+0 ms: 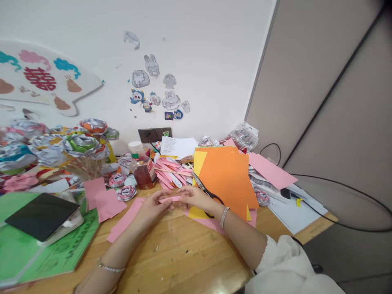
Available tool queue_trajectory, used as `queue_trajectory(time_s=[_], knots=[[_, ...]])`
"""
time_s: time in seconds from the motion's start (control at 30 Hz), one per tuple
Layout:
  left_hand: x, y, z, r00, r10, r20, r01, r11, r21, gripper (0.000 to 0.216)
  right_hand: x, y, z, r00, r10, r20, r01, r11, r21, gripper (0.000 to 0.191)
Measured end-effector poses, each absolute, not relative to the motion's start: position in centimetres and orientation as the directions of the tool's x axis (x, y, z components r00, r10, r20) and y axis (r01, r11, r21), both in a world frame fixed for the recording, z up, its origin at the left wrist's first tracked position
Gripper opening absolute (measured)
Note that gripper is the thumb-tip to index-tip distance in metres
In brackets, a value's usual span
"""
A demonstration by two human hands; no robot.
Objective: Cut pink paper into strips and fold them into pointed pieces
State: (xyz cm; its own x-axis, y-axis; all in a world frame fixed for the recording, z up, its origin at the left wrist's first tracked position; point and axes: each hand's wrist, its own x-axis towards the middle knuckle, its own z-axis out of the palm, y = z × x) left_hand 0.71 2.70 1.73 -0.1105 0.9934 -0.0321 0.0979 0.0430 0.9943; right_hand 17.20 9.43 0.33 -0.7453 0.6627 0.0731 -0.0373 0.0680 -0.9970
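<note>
Between my two hands, a narrow strip of pink paper [174,199] is held just above the wooden table. My left hand [155,205] pinches its left end, and my right hand [192,197] has its fingers closed on the right end. Black-handled scissors [211,194] lie by my right wrist, on a stack of orange paper [225,175]. Under my left forearm rests a long pink paper strip [126,220]. More pink paper pieces [104,200] are to the left. Behind my hands sits a pile of folded pink strips [171,169].
Paper flowers on sticks [81,145] stand at the back left. A jar of reddish liquid [143,171] is behind my left hand. On the left, a black tablet [43,215] lies on a green board [18,253]. A black cable [343,224] hangs past the right table edge.
</note>
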Motion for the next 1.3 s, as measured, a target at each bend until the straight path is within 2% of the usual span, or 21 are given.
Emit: queue_trajectory(time_s=[0.1,0.27,0.47,0.63,0.83,0.97,1.13,1.3], knots=[[0.4,2.6,2.2,-0.161,0.987,-0.013,0.209,0.047,0.977,0.037,17.3,9.8,0.1,-0.753,0.654,0.065,0.014,0.114,-0.993,0.028],[0.2,2.4,3.0,-0.227,0.973,-0.032,0.009,0.035,0.999,0.038,17.3,9.8,0.2,-0.697,0.706,0.121,-0.076,0.096,-0.993,0.03],[-0.1,2.5,2.9,-0.284,0.959,-0.002,-0.136,-0.038,0.99,0.03,17.0,9.1,0.6,-0.78,0.625,0.024,-0.016,0.019,-1.0,0.036],[-0.3,2.7,2.6,-0.303,0.953,0.01,-0.165,-0.063,0.984,0.028,16.5,8.8,0.3,-0.759,0.65,0.031,-0.043,-0.002,-0.999,0.039],[0.9,2.4,2.1,-0.224,0.975,0.01,-0.205,-0.057,0.977,0.027,15.7,8.0,0.1,-0.786,0.618,0.01,-0.017,-0.005,-1.0,0.04],[0.9,2.1,2.4,-0.258,0.964,0.062,-0.215,-0.12,0.969,0.026,15.3,7.4,0.6,-0.788,0.615,-0.01,0.005,-0.009,-1.0,0.042],[0.4,1.9,3.1,-0.301,0.951,0.071,-0.202,-0.136,0.97,0.026,15.3,7.4,0.7,-0.741,0.671,0.027,0.085,0.134,-0.987,0.047],[-0.2,2.1,3.5,-0.335,0.941,0.05,-0.199,-0.123,0.972,0.029,15.5,7.3,1.3,-0.782,0.622,0.033,0.013,0.07,-0.997,0.041]])
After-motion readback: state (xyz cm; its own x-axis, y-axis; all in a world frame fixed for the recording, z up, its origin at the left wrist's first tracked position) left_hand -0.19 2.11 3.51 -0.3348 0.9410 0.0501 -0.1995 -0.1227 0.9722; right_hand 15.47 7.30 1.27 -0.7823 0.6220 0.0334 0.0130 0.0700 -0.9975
